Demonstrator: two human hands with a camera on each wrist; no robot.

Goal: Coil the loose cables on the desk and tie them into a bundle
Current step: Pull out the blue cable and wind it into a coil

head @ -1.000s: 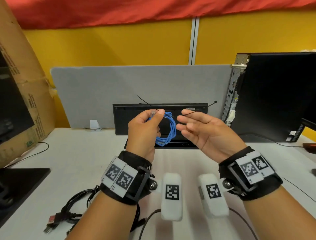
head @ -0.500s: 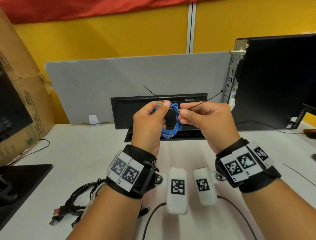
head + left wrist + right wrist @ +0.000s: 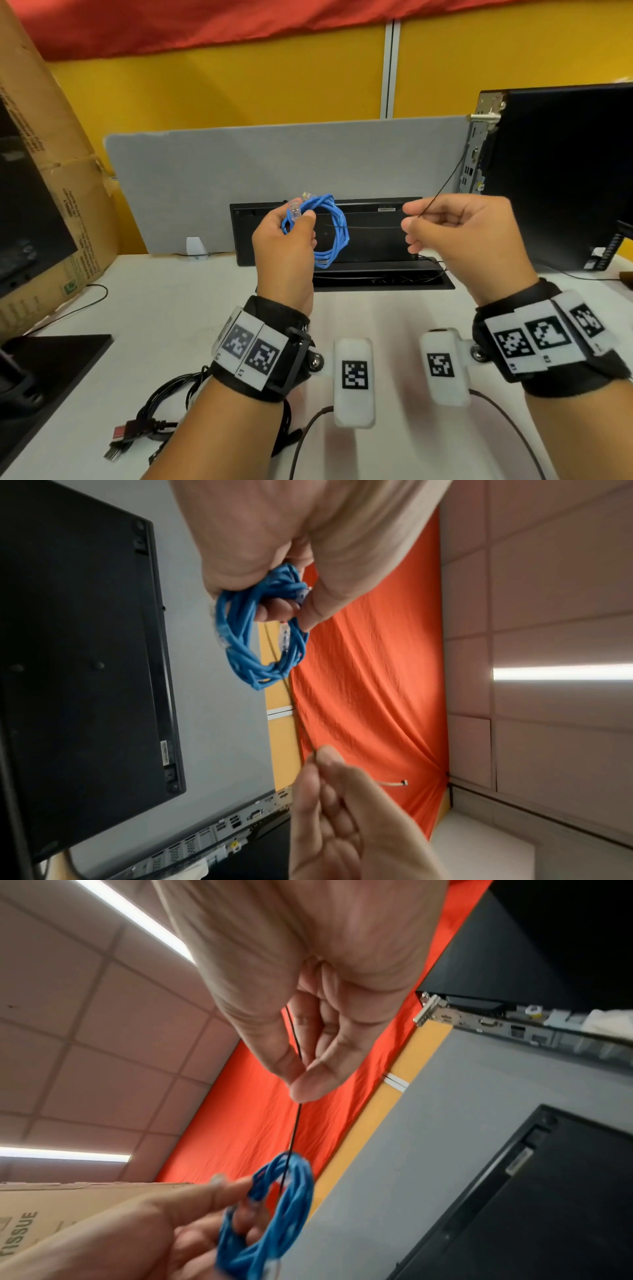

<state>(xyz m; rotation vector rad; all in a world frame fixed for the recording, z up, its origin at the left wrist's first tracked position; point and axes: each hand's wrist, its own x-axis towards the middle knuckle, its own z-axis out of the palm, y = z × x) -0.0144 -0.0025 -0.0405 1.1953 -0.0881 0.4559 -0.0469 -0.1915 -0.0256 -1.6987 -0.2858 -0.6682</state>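
Note:
A coiled blue network cable [image 3: 329, 229] hangs in the air above the desk, and my left hand [image 3: 291, 236] grips its left side with thumb and fingers; its clear plugs [image 3: 295, 209] stick up by the thumb. A thin black cable tie [image 3: 373, 226] runs from the coil's right side to my right hand [image 3: 455, 229], which pinches it between thumb and forefinger; its free end [image 3: 448, 178] slants up to the right. The left wrist view shows the blue coil [image 3: 246, 642] and the tie [image 3: 298, 712]. In the right wrist view the tie [image 3: 294, 1131] passes into the coil [image 3: 284, 1218].
A bunch of black cables with a USB plug [image 3: 150, 421] lies on the white desk [image 3: 137, 308] at front left. A black keyboard [image 3: 376, 233] leans against the grey divider [image 3: 274, 171]. A computer tower [image 3: 555, 178] stands right, a cardboard box [image 3: 44, 171] left.
My hands have moved apart. The right hand has pulled the black tie to the right, so it now stretches taut from the blue coil, which the left hand still holds.

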